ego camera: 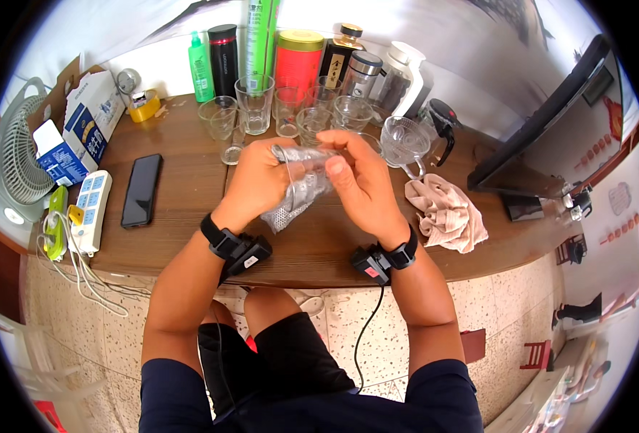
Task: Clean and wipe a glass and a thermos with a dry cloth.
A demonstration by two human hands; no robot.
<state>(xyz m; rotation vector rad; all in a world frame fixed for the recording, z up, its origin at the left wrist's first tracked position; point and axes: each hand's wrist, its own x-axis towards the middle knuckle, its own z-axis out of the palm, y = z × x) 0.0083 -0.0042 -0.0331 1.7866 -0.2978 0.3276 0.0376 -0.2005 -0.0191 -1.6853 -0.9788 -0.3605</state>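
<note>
My left hand [260,178] is closed around a clear, crinkled bubble-wrap-like piece [300,189], its textured lower end hanging above the wooden table. A curved clear edge shows near my left fingers; whether a drinking glass is inside cannot be told. At the right side of this piece is my right hand [360,178], thumb and fingers apart and curved. The clear material reaches its thumb, but whether it grips it is unclear. Just beyond both hands stand several clear drinking glasses, among them a tall faceted glass [255,108] and a dimpled glass mug [405,142].
A crumpled beige cloth [446,214] lies right, near a monitor [552,124]. On the left are a phone [142,189], a power strip [90,208], a milk carton [76,143] and a fan [19,146]. Bottles and a red canister [297,62] line the back.
</note>
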